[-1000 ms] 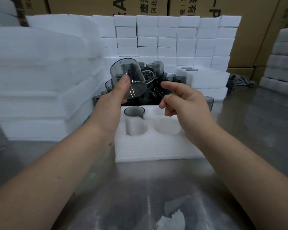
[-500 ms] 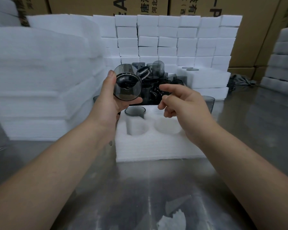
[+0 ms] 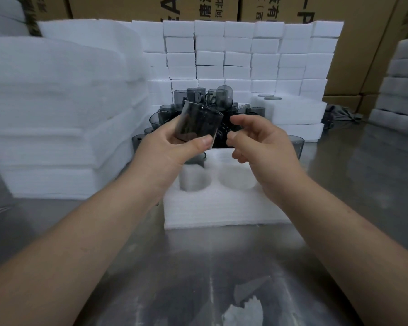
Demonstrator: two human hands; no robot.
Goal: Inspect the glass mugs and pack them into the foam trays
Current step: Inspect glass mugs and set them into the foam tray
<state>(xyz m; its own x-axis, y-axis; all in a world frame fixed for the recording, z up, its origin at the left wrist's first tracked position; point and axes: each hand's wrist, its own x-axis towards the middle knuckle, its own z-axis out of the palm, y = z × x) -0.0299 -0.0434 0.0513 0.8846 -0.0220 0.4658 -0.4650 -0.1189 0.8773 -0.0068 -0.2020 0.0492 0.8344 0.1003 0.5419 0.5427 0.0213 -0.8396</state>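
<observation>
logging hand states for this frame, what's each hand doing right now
Left hand: holding a smoky glass mug, thumb and fingers around it.
Right hand: open, fingers loosely curled, holding nothing, just beside the mug.

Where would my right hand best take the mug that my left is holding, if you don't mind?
Probably its bare right wall, from the right. The left hand grips the tilted mug at its lower left, thumb across the bottom, leaving that side free, and the right hand hovers just beside it.
</observation>
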